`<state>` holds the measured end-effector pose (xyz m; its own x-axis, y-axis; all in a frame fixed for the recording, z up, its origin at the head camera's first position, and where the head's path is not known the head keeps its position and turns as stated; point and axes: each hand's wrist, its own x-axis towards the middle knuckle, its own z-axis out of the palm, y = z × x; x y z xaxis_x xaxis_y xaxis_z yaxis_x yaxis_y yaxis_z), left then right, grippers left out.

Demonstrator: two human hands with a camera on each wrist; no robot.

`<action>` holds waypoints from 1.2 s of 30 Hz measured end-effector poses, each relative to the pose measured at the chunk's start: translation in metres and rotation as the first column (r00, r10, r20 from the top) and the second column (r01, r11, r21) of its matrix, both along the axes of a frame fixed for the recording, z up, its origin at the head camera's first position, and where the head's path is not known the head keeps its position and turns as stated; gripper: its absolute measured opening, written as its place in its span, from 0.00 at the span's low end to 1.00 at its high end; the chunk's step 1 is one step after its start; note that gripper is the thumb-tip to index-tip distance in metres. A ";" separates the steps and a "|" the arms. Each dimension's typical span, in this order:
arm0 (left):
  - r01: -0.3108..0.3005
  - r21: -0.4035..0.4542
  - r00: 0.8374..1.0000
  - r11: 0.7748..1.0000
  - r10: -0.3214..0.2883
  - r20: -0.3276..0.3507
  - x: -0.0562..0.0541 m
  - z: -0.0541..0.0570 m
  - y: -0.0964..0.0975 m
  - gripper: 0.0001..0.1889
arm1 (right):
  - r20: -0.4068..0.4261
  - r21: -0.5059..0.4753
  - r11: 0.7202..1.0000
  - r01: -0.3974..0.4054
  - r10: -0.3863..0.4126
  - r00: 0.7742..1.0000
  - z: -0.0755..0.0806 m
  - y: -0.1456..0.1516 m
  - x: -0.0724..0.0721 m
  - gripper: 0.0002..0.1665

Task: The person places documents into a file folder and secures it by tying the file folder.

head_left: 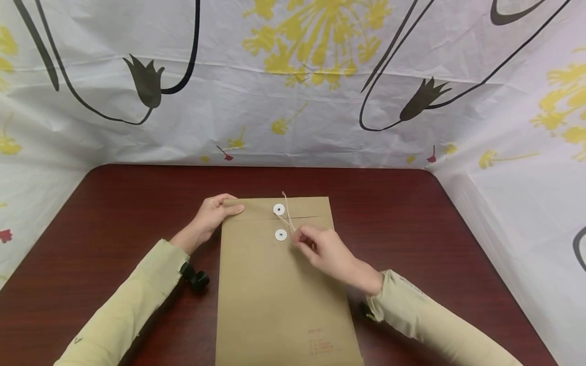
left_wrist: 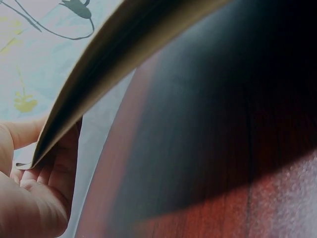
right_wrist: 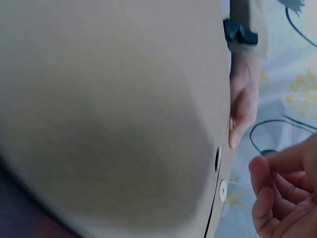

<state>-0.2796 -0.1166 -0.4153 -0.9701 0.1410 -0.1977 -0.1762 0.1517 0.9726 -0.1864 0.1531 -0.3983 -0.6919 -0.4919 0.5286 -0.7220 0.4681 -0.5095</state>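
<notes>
A brown kraft string-tie envelope (head_left: pixel 279 290) has two white paper buttons, the upper button (head_left: pixel 279 209) on the flap and the lower button (head_left: pixel 281 235) below the flap's edge. My left hand (head_left: pixel 211 216) grips the envelope's top left corner, thumb on the front and fingers behind; the left wrist view shows this corner pinched and the envelope's side (left_wrist: pixel 99 59) bowed. A thin white string (head_left: pixel 288 212) runs from the upper button to my right hand (head_left: pixel 326 251), whose thumb and forefinger pinch it just right of the lower button. In the right wrist view the fingertips (right_wrist: pixel 260 171) meet.
The envelope is over a dark red wooden table (head_left: pixel 435 244). A white patterned sheet (head_left: pixel 220 117) hangs behind the table and along its sides. Small black devices sit at both wrists, one (head_left: pixel 196 278) by the left cuff. Red print (head_left: pixel 322 343) marks the envelope's lower right.
</notes>
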 end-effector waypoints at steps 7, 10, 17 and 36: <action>0.007 0.019 1.000 1.000 -0.007 0.002 0.000 -0.001 0.000 0.05 | 0.063 -0.003 0.983 0.183 -0.183 0.981 0.002 0.021 0.023 0.20; 0.005 0.014 1.000 1.000 -0.005 0.001 0.001 -0.001 -0.001 0.05 | 0.237 0.082 0.976 0.204 -0.218 0.947 0.006 0.029 0.027 0.19; -0.001 0.006 1.000 1.000 0.001 0.008 0.001 -0.001 -0.002 0.05 | 0.467 0.226 0.969 0.099 -0.197 0.862 0.005 0.039 0.040 0.03; -0.030 -0.009 0.999 1.000 0.030 0.014 -0.001 0.001 -0.007 0.06 | 0.563 0.119 0.989 0.091 -0.143 0.814 -0.006 0.065 0.070 0.06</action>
<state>-0.2810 -0.1233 -0.4146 -0.9709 0.1100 -0.2129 -0.1948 0.1549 0.9685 -0.1162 0.2185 -0.4042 -0.9112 -0.4118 -0.0156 -0.2532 0.5894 -0.7672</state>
